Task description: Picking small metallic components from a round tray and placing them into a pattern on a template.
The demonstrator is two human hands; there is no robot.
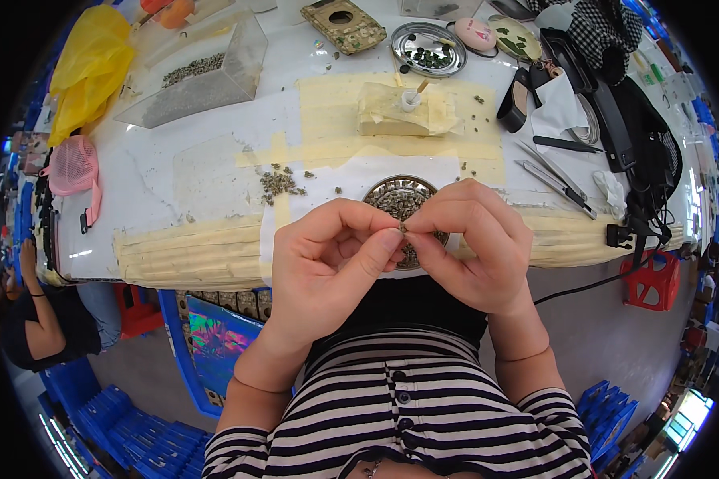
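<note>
My left hand and my right hand meet at their fingertips over the table's front edge. Both pinch one tiny brownish metal-looking piece between thumb and forefinger; its kind is too small to make out. Below the fingers lies a round metal dish full of small metallic pieces, partly hidden by both hands. Left of it, a loose scatter of similar pieces rests on white paper and tape. Beyond the dish stands a tape-covered block with a small white cup holding a thin stick.
To the right lie tweezers, a black strap and cables. At the back are a clear bin of small pieces and a metal plate with dark green bits. A yellow bag and pink mesh lie left. Another person sits far left.
</note>
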